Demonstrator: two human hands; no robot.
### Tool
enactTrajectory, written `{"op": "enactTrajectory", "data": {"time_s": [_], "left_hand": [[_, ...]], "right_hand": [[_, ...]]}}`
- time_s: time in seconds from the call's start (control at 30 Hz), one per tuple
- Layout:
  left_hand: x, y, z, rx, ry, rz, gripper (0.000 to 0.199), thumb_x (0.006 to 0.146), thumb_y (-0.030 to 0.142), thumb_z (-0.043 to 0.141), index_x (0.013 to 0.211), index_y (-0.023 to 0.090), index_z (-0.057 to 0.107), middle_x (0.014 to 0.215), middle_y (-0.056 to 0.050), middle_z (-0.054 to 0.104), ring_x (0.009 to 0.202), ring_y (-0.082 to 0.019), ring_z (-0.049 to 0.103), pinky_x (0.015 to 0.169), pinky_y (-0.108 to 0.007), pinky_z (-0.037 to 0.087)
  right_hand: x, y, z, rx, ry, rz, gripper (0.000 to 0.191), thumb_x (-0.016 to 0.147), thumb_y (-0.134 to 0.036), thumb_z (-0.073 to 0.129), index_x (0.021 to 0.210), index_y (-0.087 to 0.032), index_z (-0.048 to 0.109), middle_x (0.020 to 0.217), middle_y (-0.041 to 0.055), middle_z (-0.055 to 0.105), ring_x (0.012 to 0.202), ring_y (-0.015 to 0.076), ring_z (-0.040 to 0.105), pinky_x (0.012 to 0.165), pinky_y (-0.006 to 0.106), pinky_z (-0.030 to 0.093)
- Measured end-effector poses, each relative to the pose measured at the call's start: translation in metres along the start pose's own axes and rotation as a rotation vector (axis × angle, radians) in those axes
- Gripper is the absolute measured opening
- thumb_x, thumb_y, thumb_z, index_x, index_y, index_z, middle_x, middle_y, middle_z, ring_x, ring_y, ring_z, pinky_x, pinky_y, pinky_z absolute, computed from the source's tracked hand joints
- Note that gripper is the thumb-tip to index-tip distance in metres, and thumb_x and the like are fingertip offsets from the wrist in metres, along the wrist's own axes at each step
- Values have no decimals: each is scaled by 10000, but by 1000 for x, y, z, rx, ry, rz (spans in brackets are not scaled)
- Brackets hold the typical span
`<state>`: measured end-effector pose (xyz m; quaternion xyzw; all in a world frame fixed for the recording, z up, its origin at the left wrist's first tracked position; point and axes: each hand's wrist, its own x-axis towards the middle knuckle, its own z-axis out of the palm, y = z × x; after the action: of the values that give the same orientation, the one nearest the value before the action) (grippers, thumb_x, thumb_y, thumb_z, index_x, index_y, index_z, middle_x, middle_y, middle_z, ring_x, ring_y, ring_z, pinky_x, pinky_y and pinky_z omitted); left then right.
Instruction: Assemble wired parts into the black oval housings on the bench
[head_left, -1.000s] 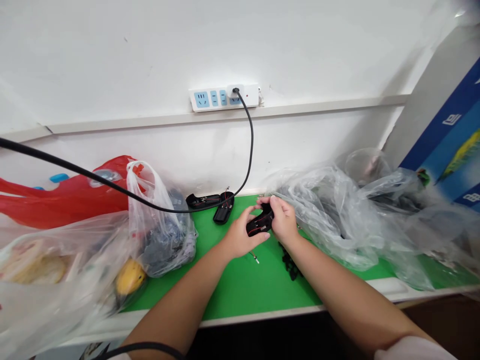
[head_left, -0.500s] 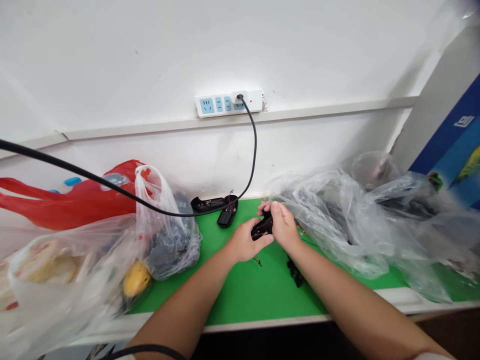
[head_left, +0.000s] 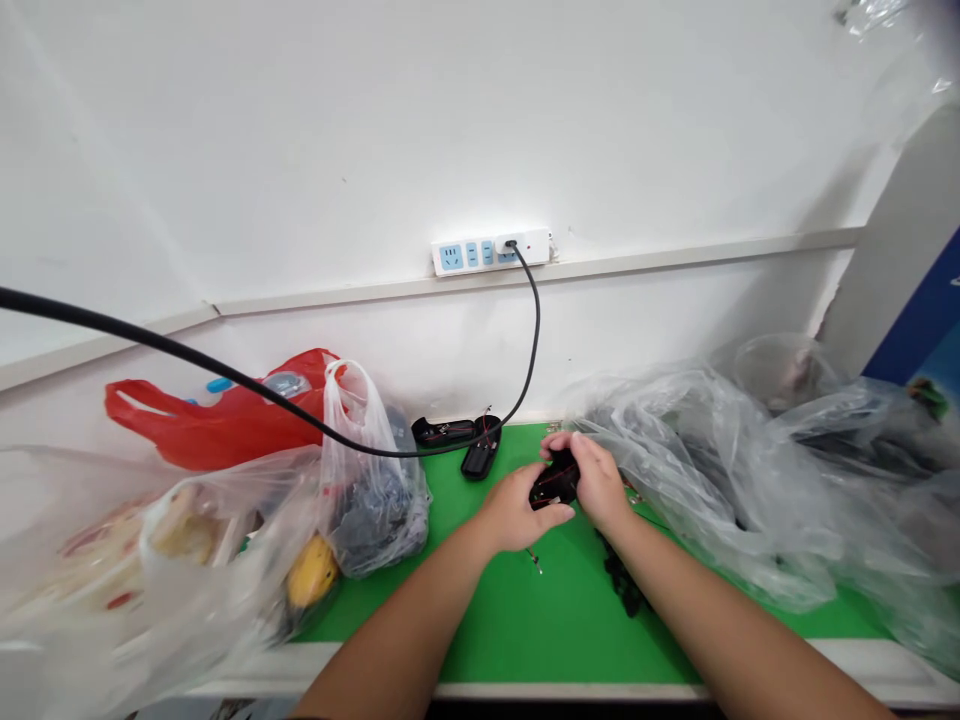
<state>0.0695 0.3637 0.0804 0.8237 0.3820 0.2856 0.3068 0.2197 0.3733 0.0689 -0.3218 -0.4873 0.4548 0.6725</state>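
Note:
Between my two hands is a black plastic casing point(head_left: 555, 484) with a thin red wire in it. My left hand point(head_left: 517, 508) grips its near left side, the thumb along the lower edge. Curled over its right side and far end is my right hand point(head_left: 596, 478), hiding part of it. Two similar black casings lie near the wall: an open one point(head_left: 442, 432) and another with red wire point(head_left: 481, 448). Below my left hand a small wired part point(head_left: 534, 560) rests on the green surface. Small black pieces point(head_left: 622, 575) lie beside my right forearm.
On the left stand a red bag point(head_left: 217, 425), a white plastic bag point(head_left: 375, 500) and a clear bag with a yellow item point(head_left: 311, 572). Clear plastic bags point(head_left: 720, 460) fill the right. A black cable point(head_left: 537, 330) hangs from the power strip point(head_left: 491, 252) across the view.
The whole scene has shifted right and down in view as the camera turned. Both hands stay on the black casing, with my right-hand fingers slightly changed in position.

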Motion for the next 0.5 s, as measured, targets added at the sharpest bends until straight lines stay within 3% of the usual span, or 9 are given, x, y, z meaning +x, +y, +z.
{"op": "enactTrajectory", "data": {"time_s": [0.13, 0.27, 0.33, 0.4, 0.43, 0.5], "left_hand": [[-8, 26, -10, 283, 7, 86, 593, 666, 470, 704, 1156, 170, 557, 1086, -128, 617, 966, -300, 581, 833, -419, 457], [-51, 81, -22, 412, 11, 209, 568, 664, 508, 670, 1111, 179, 551, 992, -120, 617, 906, -296, 573, 785, -413, 454], [-94, 95, -26, 322, -33, 267, 565, 649, 489, 672, 1115, 199, 535, 972, -94, 628, 865, -265, 583, 759, -383, 467], [-150, 87, -26, 258, -68, 219, 571, 585, 447, 717, 1086, 231, 548, 925, -69, 646, 813, -251, 603, 727, -372, 491], [-180, 75, -25, 262, -20, 152, 607, 549, 431, 743, 1099, 253, 556, 960, -72, 658, 829, -264, 619, 728, -380, 507], [-243, 42, -19, 298, 208, -13, 638, 538, 427, 755, 1137, 306, 571, 1097, -86, 656, 943, -317, 633, 780, -420, 531]], "right_hand": [[10, 2, -9, 98, 81, 78, 548, 824, -648, 428, 923, -136, 596, 969, 104, 648, 838, 165, 642, 825, 337, 523], [23, 8, -10, -204, 105, 170, 632, 754, -704, 424, 963, -127, 571, 1034, 125, 633, 813, 157, 643, 701, 284, 529], [32, 12, -4, -329, 50, 204, 592, 758, -647, 461, 996, -119, 583, 1030, 119, 636, 793, 145, 638, 650, 252, 514], [44, 18, 7, -437, -8, 234, 513, 772, -553, 504, 1022, -116, 599, 985, 101, 646, 772, 130, 626, 622, 222, 492], [51, 22, 14, -500, -28, 251, 469, 782, -501, 518, 1032, -115, 604, 959, 91, 649, 758, 119, 618, 616, 206, 479], [67, 30, 27, -622, -55, 289, 398, 802, -405, 532, 1056, -108, 604, 913, 78, 652, 720, 93, 596, 611, 183, 456]]}}
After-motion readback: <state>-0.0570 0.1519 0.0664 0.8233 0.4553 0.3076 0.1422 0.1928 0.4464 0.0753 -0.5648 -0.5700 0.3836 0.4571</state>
